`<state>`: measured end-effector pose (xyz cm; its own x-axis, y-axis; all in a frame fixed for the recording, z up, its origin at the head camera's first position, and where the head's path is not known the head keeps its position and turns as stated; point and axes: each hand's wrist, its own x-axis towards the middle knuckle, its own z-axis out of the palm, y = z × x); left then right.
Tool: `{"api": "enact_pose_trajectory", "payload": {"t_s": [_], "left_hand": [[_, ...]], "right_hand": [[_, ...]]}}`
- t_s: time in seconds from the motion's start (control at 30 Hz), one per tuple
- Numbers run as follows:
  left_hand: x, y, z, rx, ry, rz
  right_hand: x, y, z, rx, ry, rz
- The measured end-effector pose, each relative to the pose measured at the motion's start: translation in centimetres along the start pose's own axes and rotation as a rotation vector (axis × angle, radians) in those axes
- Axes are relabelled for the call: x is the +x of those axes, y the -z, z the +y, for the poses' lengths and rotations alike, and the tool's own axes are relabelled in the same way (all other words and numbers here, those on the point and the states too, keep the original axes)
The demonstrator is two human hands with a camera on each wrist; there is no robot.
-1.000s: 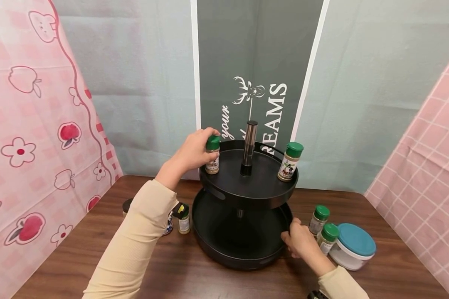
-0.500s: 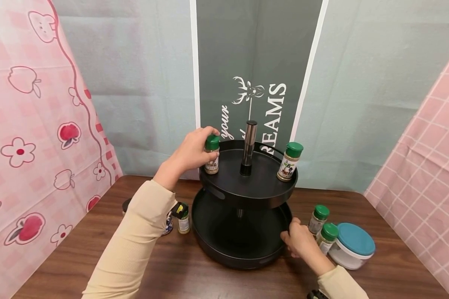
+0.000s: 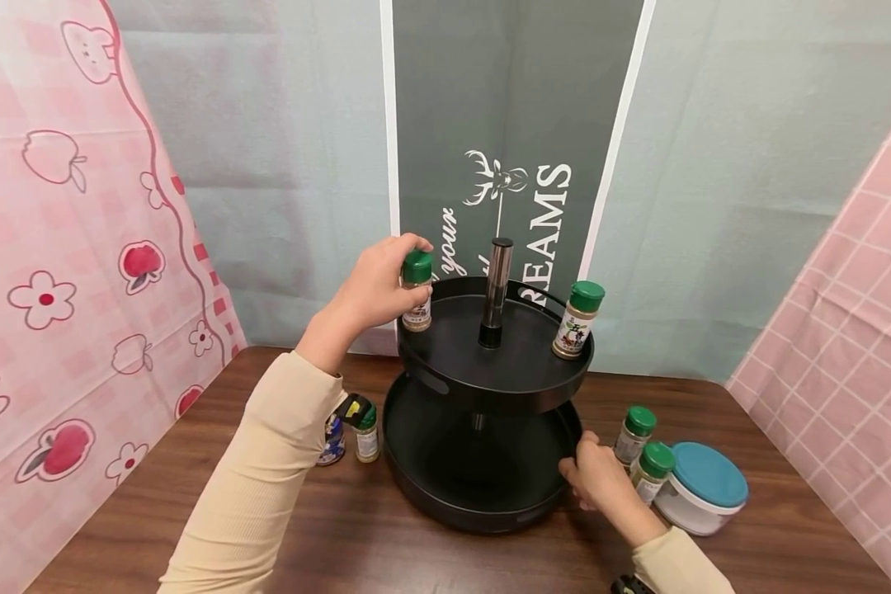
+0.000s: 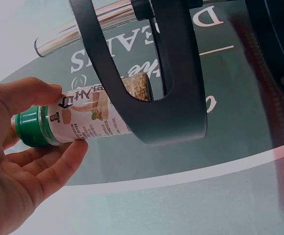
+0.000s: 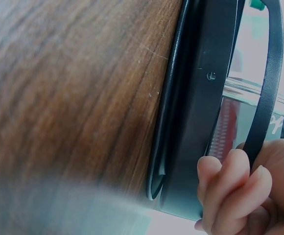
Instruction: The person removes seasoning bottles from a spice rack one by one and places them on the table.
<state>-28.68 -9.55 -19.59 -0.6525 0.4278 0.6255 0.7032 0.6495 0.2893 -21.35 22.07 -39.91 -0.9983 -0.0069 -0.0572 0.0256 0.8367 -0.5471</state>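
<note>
My left hand [image 3: 367,285] pinches a green-capped spice jar [image 3: 417,309] between thumb and fingers, over the left edge of the upper tray [image 3: 520,371]. In the left wrist view the pale grains at the jar's bottom [image 4: 141,87] show through the handle slot in the black tray rim [image 4: 181,98]. My right hand [image 3: 600,477] grips the right rim of the lower tray [image 3: 475,516]; its fingers curl round the handle strip [image 5: 267,107] in the right wrist view. A second green-capped spice jar [image 3: 577,322] stands on the upper tray's right side.
Two green-capped jars [image 3: 634,437] and a blue-lidded tub [image 3: 705,478] stand right of the right hand. Another green-capped jar [image 3: 367,441] and a blue patterned container [image 3: 332,441] stand left of the trays, close to the left forearm. A metal post [image 3: 496,285] rises through the upper tray.
My left hand has lifted the spice jar slightly up and a little left from the upper tray. The right hand keeps its grip on the lower tray.
</note>
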Motion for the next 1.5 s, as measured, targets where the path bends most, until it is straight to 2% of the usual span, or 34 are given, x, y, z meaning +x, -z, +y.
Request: {"api": "enact_pose_trajectory", "payload": {"t_s": [0.27,0.77,1.13,1.5], "left_hand": [[-0.1,0.1,-0.1,0.001,0.0,0.01],[-1.2,1.5,0.7,-0.011,-0.056,0.113],[-3.0,2.7,0.2,-0.01,-0.003,0.12],[-4.8,3.4,-0.7,0.004,0.012,0.118]], "right_hand": [[0.0,0.0,-0.1,0.004,0.0,-0.001],[0.0,0.1,-0.1,0.011,-0.005,-0.003],[0.0,0.0,-0.1,0.008,0.002,0.011],[0.0,0.0,0.0,0.004,0.002,0.012]]}}
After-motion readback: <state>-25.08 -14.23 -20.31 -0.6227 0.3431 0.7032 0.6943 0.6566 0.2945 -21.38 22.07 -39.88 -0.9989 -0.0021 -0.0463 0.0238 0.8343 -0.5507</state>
